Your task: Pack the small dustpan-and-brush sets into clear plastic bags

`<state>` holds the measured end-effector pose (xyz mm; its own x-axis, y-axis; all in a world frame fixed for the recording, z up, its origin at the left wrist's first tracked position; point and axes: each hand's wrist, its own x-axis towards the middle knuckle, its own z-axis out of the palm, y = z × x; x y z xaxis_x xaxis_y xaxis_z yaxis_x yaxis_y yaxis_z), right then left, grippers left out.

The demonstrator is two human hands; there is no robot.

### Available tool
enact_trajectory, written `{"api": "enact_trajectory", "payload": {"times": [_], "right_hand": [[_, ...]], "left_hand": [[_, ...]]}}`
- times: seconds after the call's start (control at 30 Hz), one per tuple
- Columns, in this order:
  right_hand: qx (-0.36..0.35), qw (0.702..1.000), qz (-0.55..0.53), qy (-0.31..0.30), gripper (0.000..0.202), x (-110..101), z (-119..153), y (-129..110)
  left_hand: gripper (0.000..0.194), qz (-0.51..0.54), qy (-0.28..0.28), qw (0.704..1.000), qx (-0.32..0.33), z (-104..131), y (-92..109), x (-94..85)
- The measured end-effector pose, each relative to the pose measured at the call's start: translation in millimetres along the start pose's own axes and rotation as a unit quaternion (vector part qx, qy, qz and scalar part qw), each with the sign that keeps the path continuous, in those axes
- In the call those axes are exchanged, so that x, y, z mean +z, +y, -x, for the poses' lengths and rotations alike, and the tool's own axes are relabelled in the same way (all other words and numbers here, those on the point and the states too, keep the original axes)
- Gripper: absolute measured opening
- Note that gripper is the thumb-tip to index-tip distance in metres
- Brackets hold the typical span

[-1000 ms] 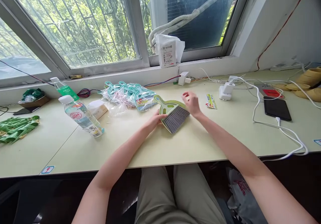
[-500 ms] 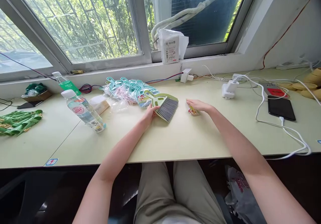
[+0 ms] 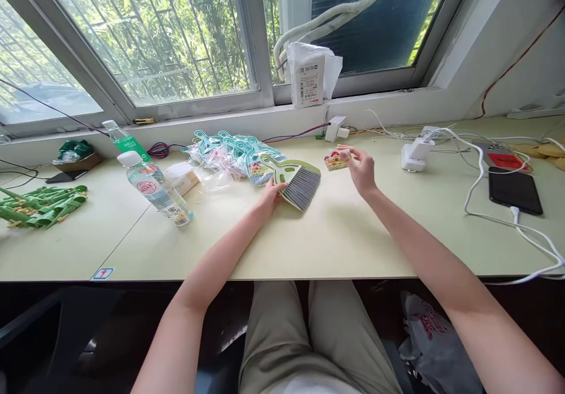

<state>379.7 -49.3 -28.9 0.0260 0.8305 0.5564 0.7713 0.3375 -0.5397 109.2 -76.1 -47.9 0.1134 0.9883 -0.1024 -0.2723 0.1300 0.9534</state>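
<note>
Gripping a light-green plastic dustpan (image 3: 301,163) by its near-left edge, perhaps to steady the grey-bristled brush (image 3: 302,189) nested in it, the left hand (image 3: 268,198) holds both over the pale cream table (image 3: 326,235). Farther right, the right hand (image 3: 364,172) pinches a small red-and-yellow card (image 3: 335,161) by one end, leaving its printed face visible.
</note>
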Motion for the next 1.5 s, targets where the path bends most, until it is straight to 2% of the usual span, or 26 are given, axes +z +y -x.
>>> {"api": "enact_trajectory", "payload": {"times": [0.07,0.13,0.2,0.23,0.33,0.43,0.5,0.57,0.63,0.67,0.7,0.73,0.83,0.9,0.97,1.03,1.1,1.13,1.2,1.23,1.27,1.33,1.37,1.43,1.5], "right_hand": [[-0.017,0.998,-0.056,0.006,0.064,12,10,-20],[-0.032,0.995,-0.068,-0.071,0.071,33,26,-40],[-0.046,0.983,-0.024,-0.177,0.076,54,42,-56],[-0.048,0.977,0.000,-0.209,0.077,62,49,-61],[-0.024,0.970,0.042,-0.239,0.074,74,60,-66],[0.006,0.972,0.018,-0.235,0.073,74,58,-61],[0.013,0.977,-0.026,-0.211,0.075,70,56,-58],[0.025,0.988,-0.086,-0.124,0.078,64,54,-58],[0.056,0.985,-0.161,0.003,0.083,56,52,-60],[0.080,0.973,-0.210,0.048,0.085,52,51,-62],[0.108,0.955,-0.269,0.064,0.085,48,51,-63],[0.137,0.931,-0.335,0.045,0.081,46,50,-65],[0.223,0.827,-0.507,-0.091,0.054,45,47,-67],[0.265,0.777,-0.558,-0.119,0.038,47,46,-64],[0.297,0.759,-0.572,-0.094,0.027,49,45,-59],[0.322,0.754,-0.569,-0.066,0.021,51,43,-52],[0.341,0.753,-0.562,-0.045,0.018,52,42,-45],[0.348,0.753,-0.557,-0.036,0.017,52,41,-42],[0.358,0.757,-0.546,-0.026,0.017,54,40,-37],[0.363,0.760,-0.539,-0.023,0.018,55,40,-35],[0.365,0.762,-0.534,-0.023,0.018,56,40,-35],[0.362,0.768,-0.528,-0.028,0.020,56,40,-35],[0.360,0.770,-0.526,-0.033,0.021,56,40,-35],[0.359,0.772,-0.523,-0.039,0.022,56,39,-36],[0.364,0.773,-0.519,-0.038,0.022,54,39,-37]], "left_hand": [[0.049,0.013,-0.004,1.000,0.005,2,-1,2.7],[0.051,0.026,-0.014,1.000,0.010,5,-2,5.9],[0.055,0.030,-0.035,0.999,0.020,8,-4,9.2],[0.058,0.026,-0.047,0.998,0.027,10,-5,10.7],[0.070,-0.018,-0.068,0.997,0.037,15,-7,14.4],[0.078,-0.058,-0.058,0.996,0.037,17,-8,16.5],[0.080,-0.053,-0.061,0.996,0.045,18,-6,17.3],[0.078,-0.030,-0.077,0.995,0.061,18,-2,18.0],[0.074,-0.003,-0.085,0.993,0.081,19,3,18.7],[0.073,0.006,-0.086,0.992,0.088,20,5,19.2],[0.072,0.008,-0.087,0.992,0.093,20,6,19.7],[0.073,0.004,-0.089,0.991,0.098,21,7,20.3],[0.080,-0.056,-0.088,0.986,0.131,21,6,22.1],[0.081,-0.134,-0.039,0.977,0.161,19,8,21.9],[0.072,-0.234,0.076,0.947,0.207,17,16,17.4],[0.057,-0.335,0.230,0.875,0.265,13,31,4.9],[0.049,-0.419,0.374,0.773,0.295,7,49,-18.0],[0.049,-0.453,0.433,0.728,0.280,3,57,-33.2],[0.054,-0.516,0.493,0.671,0.204,-5,67,-67.8],[0.058,-0.545,0.491,0.661,0.160,-9,68,-85.5],[0.058,-0.574,0.464,0.665,0.115,-13,67,-102.2],[0.048,-0.621,0.377,0.687,0.027,-19,61,-129.3],[0.043,-0.637,0.350,0.687,0.005,-22,57,-138.7],[0.040,-0.660,0.324,0.677,-0.012,-26,51,-148.8],[0.041,-0.677,0.322,0.662,-0.008,-29,48,-149.5]]}}
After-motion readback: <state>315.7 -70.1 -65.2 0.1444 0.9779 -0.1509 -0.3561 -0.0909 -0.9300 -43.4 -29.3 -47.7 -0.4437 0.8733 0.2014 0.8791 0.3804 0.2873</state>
